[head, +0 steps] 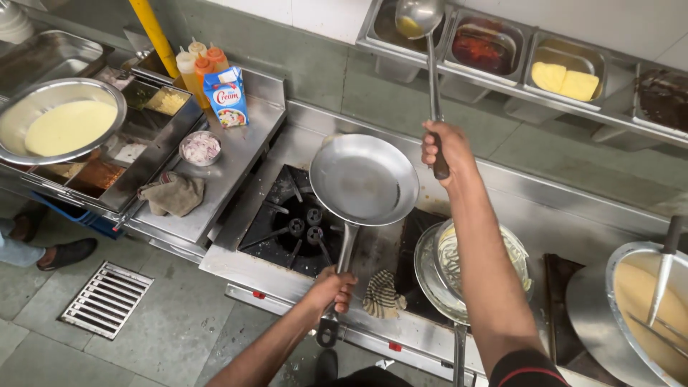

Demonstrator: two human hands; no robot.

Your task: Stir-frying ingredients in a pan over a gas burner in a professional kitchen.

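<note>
Two hands work at a steel stove. The left hand (331,288) grips the handle of an empty frying pan (364,179) held above the burner (297,226); its handle runs toward six o'clock. The right hand (444,149) clasps a ladle (420,16), bowl at twelve o'clock over a sauce tray (393,29). Keeping the ladle level should prevent drips.

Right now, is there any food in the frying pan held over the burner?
No, the frying pan in the left hand shows only bare, shiny metal inside.
</note>
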